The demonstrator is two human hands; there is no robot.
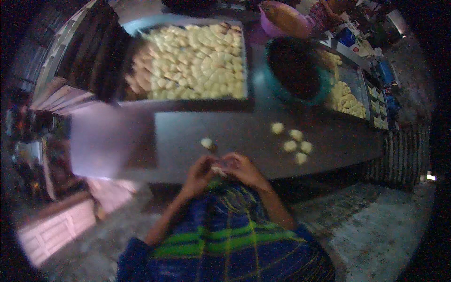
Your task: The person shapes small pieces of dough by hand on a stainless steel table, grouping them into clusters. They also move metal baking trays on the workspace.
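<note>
Close to the table's near edge, my left hand (201, 171) and my right hand (243, 170) meet in front of my body. The fingers of both are bent round a small pale piece of dough (217, 169), mostly hidden between them. Just beyond my fingertips, a pale dough ball (206, 143) rests on the dark table (197, 123). Farther right lie several more dough balls (296, 135) in a loose cluster. Behind them all, a large tray (188, 106) is packed with rows of shaped dough pieces (206, 61).
A teal tub (324, 82) with dark contents stands right of the tray. Beyond it are another tray of dough pieces (347, 101) and a pink basin (305, 28). Dark stacked trays (84, 51) rise at the left. Slatted wood (401, 155) stands beside the table's right end.
</note>
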